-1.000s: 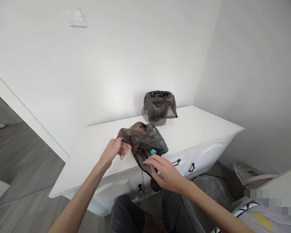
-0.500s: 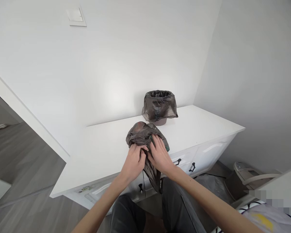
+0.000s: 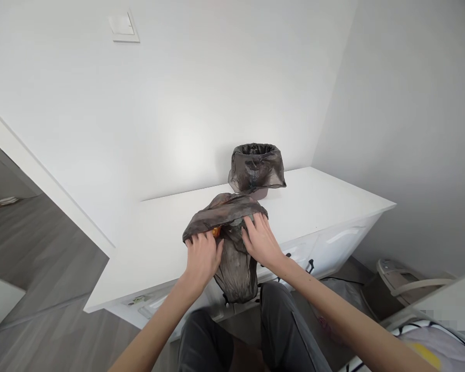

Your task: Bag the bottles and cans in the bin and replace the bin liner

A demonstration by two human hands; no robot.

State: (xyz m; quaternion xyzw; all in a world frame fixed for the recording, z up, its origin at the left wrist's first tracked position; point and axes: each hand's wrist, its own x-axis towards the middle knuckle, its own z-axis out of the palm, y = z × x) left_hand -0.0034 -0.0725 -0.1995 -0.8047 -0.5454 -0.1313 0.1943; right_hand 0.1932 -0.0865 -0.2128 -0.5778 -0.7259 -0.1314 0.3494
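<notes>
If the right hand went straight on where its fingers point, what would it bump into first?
The right hand would first meet the thin, see-through dark plastic bag it is touching. Beyond that, perhaps the round bin draped in dark plastic, though depth is unclear.

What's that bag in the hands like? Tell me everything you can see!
The bag is dark, thin and partly see-through, like plastic, and it's crumpled. The left hand and right hand hold its edge, with the opening between them. Something orange shows there. The upper part sits over the white cabinet top, and the lower part droops past its front edge. I can't tell what's inside.
</notes>
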